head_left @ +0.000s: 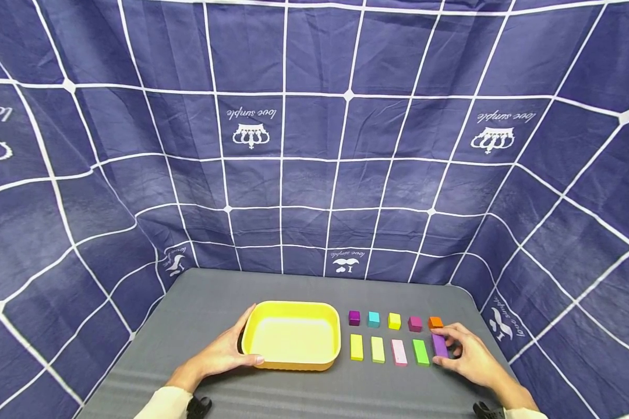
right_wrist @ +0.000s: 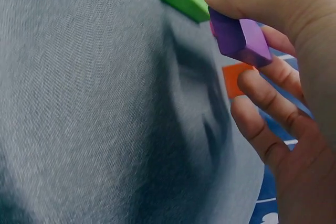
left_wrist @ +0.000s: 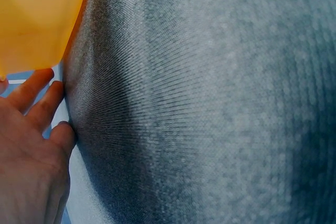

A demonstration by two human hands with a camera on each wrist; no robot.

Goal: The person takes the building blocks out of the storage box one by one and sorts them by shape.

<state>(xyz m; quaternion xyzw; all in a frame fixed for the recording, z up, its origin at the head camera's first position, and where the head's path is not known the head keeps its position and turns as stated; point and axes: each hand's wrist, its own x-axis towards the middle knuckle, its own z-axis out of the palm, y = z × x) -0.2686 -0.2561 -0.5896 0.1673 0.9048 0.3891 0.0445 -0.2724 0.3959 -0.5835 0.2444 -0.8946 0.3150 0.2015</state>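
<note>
A yellow plastic tub [head_left: 292, 366] stands on the grey table. My left hand [head_left: 222, 352] holds its left end, thumb along the front rim and fingers reaching the back corner. In the left wrist view, those fingers [left_wrist: 44, 100] lie against the tub's wall [left_wrist: 31, 56]. At the right end of the front row, my right hand [head_left: 469, 355] pinches a purple block [head_left: 440, 345] lengthwise between thumb and index finger. The right wrist view shows this purple block [right_wrist: 244, 40] in the grip, the other fingers loosely bent below it. A green block [head_left: 421, 352] and an orange cube [head_left: 435, 322] lie nearby.
Left of the green block lie a pink block [head_left: 399, 352], a pale yellow block [head_left: 377, 350] and a yellow block [head_left: 356, 347]. Behind them is a row of small cubes, including a turquoise cube [head_left: 374, 319]. A blue checked cloth [head_left: 314, 174] encloses the table's back and sides.
</note>
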